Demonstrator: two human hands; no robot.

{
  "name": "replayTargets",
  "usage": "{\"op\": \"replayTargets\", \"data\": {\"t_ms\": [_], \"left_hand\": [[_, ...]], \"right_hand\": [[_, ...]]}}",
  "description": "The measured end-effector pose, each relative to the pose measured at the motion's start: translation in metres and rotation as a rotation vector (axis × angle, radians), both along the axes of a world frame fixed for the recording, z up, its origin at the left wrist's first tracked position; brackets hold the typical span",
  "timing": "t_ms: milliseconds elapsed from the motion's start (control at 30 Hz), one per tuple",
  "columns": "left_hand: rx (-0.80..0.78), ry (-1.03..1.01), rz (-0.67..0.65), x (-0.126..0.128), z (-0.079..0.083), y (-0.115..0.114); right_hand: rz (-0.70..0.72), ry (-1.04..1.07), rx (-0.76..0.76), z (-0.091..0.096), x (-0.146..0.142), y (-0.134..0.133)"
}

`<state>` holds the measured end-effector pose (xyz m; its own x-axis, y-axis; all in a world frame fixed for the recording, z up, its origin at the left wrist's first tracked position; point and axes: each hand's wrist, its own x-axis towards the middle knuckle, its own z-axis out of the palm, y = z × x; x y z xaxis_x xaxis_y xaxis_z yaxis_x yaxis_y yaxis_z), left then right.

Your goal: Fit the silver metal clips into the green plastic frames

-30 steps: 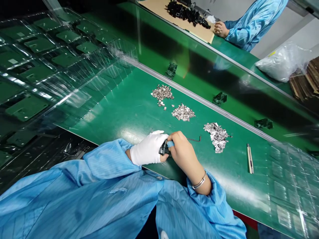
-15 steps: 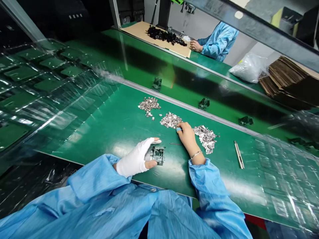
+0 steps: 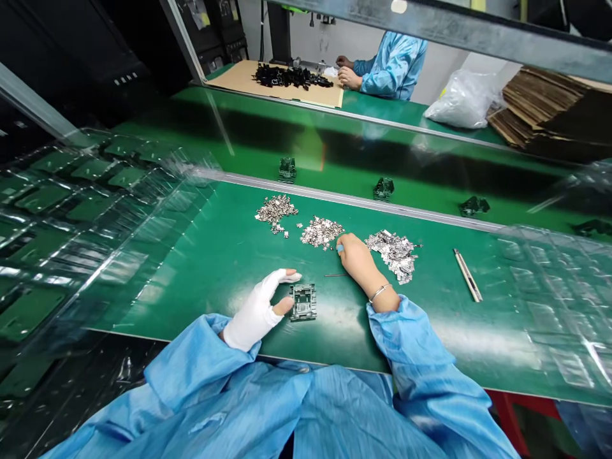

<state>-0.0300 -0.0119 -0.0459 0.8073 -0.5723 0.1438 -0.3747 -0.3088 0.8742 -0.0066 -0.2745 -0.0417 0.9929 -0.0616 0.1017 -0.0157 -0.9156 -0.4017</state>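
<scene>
A workroom with a smooth green table [image 3: 201, 255], bounded along its far side by a pale metal rail [image 3: 335, 196]; past the rail, a co-worker's bare hand [image 3: 350, 78] rests near a heap of black parts [image 3: 291, 76]. As I see it from the room, a dark green, open-framed plastic part [image 3: 303, 303] lies loose on the table near its front edge. The left hand [image 3: 255, 315], in a white glove with bare fingertips, curves around its left side; this grip is open, the thumb close by, contact uncertain. The right hand [image 3: 357, 258], with a blue fingertip cover [image 3: 340, 248], has its fingers drawn together at the edge of the middle pile of small silvery metal pieces [image 3: 319, 231]; whether this grip holds a piece, I cannot tell.

Likely faults: the unclamped part could skid or turn if the thumb nudged it. Closely packed pieces might come up two together, or one could slip unnoticed. The right-hand pile of flat silvery metal strips [image 3: 394, 252] lies just beside the right hand, so a sideways sweep could mix the piles. A thin dark metal rod [image 3: 335, 275], its near end under that hand, might be caught and dragged.
</scene>
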Motion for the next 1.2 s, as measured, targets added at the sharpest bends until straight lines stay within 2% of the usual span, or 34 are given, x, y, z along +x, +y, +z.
{"op": "replayTargets", "data": {"t_ms": [300, 367, 500, 633, 733, 800, 867, 933, 1000, 1100, 1200], "left_hand": [[-0.009, 0.067, 0.029, 0.003, -0.004, 0.0], [-0.005, 0.063, 0.029, 0.003, -0.005, 0.0], [-0.002, 0.064, 0.048, 0.004, -0.003, -0.001], [0.004, 0.031, 0.07, 0.005, 0.003, 0.0], [0.018, -0.098, 0.157, 0.005, 0.02, 0.001], [0.042, -0.18, 0.215, 0.002, 0.036, -0.001], [0.053, -0.182, 0.19, -0.002, 0.052, -0.006], [0.039, -0.107, 0.077, -0.005, 0.064, -0.013], [0.001, 0.027, -0.034, -0.006, 0.069, -0.019], [-0.113, 0.337, -0.079, -0.008, 0.065, -0.024], [-0.239, 0.571, -0.053, -0.011, 0.059, -0.026]], "right_hand": [[0.006, 0.011, 0.13, 0.002, -0.006, -0.014], [0.014, 0.026, 0.089, 0.003, -0.003, -0.012], [-0.017, 0.075, -0.106, 0.003, 0.004, -0.004], [-0.046, 0.075, -0.112, 0.007, 0.002, -0.003], [0.013, -0.045, 0.04, 0.018, -0.013, 0.006], [0.151, -0.206, 0.217, 0.029, -0.029, 0.02], [0.33, -0.346, 0.317, 0.039, -0.046, 0.039], [0.486, -0.444, 0.325, 0.045, -0.061, 0.055], [0.558, -0.507, 0.305, 0.047, -0.071, 0.065], [0.546, -0.531, 0.313, 0.047, -0.076, 0.068], [0.537, -0.476, 0.414, 0.048, -0.077, 0.066]]}}
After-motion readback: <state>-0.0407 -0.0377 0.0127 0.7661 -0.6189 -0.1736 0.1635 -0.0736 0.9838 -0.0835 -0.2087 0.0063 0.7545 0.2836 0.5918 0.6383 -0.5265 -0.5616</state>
